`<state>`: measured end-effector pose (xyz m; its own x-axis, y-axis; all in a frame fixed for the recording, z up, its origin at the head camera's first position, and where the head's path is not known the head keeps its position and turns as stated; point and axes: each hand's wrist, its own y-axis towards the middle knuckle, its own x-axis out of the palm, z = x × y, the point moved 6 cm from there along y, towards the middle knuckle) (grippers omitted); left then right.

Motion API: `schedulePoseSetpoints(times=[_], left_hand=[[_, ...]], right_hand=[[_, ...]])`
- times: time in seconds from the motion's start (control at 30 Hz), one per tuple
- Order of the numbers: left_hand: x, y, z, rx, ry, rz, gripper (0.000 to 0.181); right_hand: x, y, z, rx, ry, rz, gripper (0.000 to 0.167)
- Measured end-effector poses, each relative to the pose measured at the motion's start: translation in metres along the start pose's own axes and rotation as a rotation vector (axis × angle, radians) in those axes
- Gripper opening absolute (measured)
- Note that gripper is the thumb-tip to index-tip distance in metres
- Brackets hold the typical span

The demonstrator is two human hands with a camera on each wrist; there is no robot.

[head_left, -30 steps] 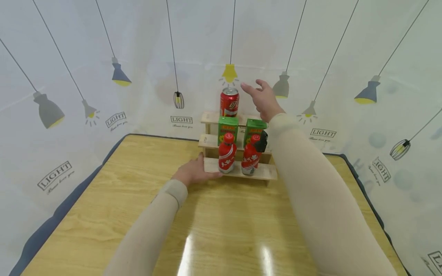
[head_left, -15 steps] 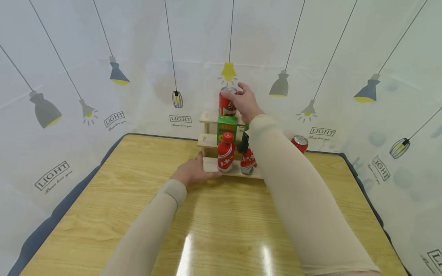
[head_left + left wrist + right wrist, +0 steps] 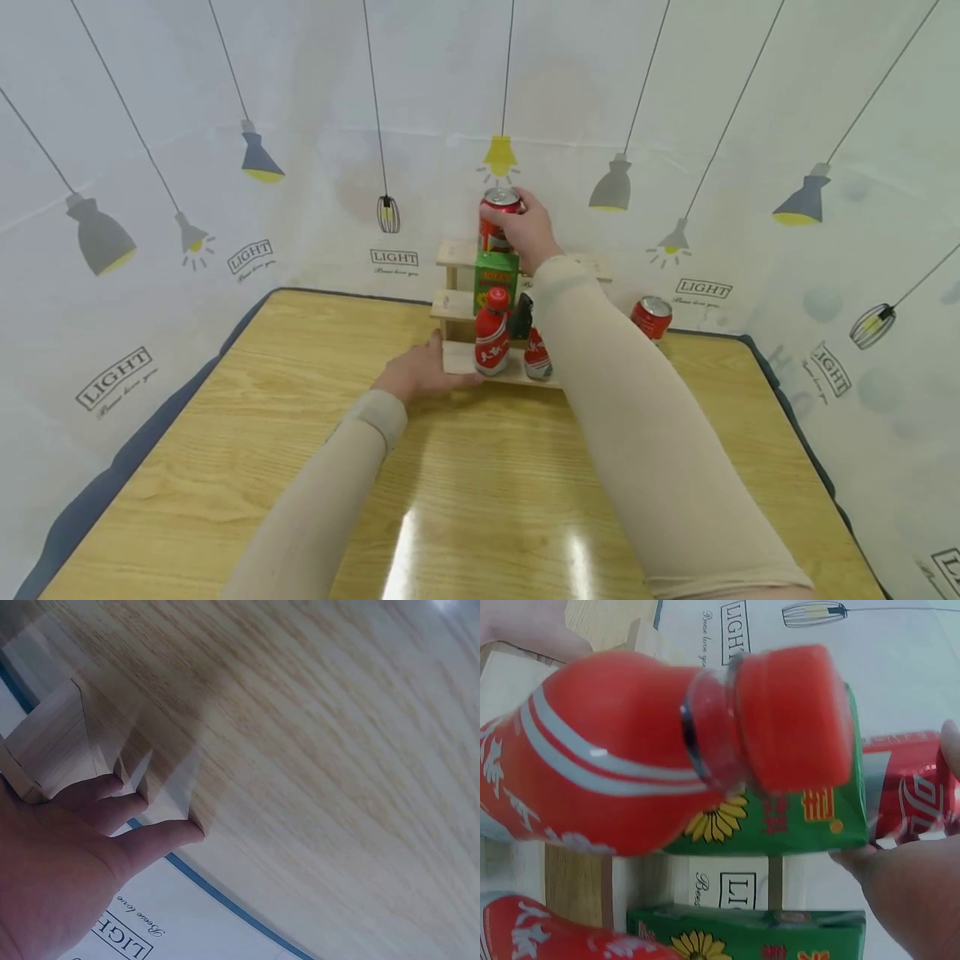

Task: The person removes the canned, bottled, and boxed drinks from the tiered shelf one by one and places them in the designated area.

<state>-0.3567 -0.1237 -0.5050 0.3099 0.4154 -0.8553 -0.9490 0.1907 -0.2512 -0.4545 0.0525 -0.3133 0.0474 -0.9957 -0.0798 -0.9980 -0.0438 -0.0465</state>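
Note:
My right hand [image 3: 529, 229] grips a red can [image 3: 493, 237] on the top step of a wooden rack [image 3: 452, 307]; the right wrist view shows thumb and fingers around the can [image 3: 911, 784]. My left hand [image 3: 422, 371] rests against the rack's lower left end, fingers spread, thumb along the bottom step's front. In the left wrist view this hand [image 3: 75, 862] touches the rack's side. A green carton [image 3: 495, 283] stands on the middle step, a red bottle [image 3: 492, 342] on the bottom one. My right forearm partly covers a second bottle [image 3: 537, 357]. A second carton [image 3: 757, 934] shows in the right wrist view.
Another red can [image 3: 651, 317] stands on the table [image 3: 480, 492], right of the rack and beyond my right forearm. Behind the rack rises a pale wall cloth [image 3: 315, 200] printed with lamps.
My right hand has moved left and down from beside the top can and taken hold of it. The can at the right has come into view past my forearm. My left hand stays put.

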Motion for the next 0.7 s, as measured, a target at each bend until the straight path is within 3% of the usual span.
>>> schedulePoseSetpoints(times=[0.33, 0.47, 0.7], left_hand=[[0.001, -0.002, -0.002, -0.008, -0.016, 0.002, 0.148], [0.0, -0.002, 0.0, 0.001, -0.022, 0.009, 0.146], [0.0, -0.002, 0.0, -0.003, -0.004, 0.009, 0.148]], right_hand=[[-0.007, 0.002, -0.002, 0.001, -0.052, -0.006, 0.076], [-0.015, 0.002, -0.006, -0.007, -0.096, 0.007, 0.073], [-0.033, 0.004, -0.007, 0.023, -0.078, 0.026, 0.073]])
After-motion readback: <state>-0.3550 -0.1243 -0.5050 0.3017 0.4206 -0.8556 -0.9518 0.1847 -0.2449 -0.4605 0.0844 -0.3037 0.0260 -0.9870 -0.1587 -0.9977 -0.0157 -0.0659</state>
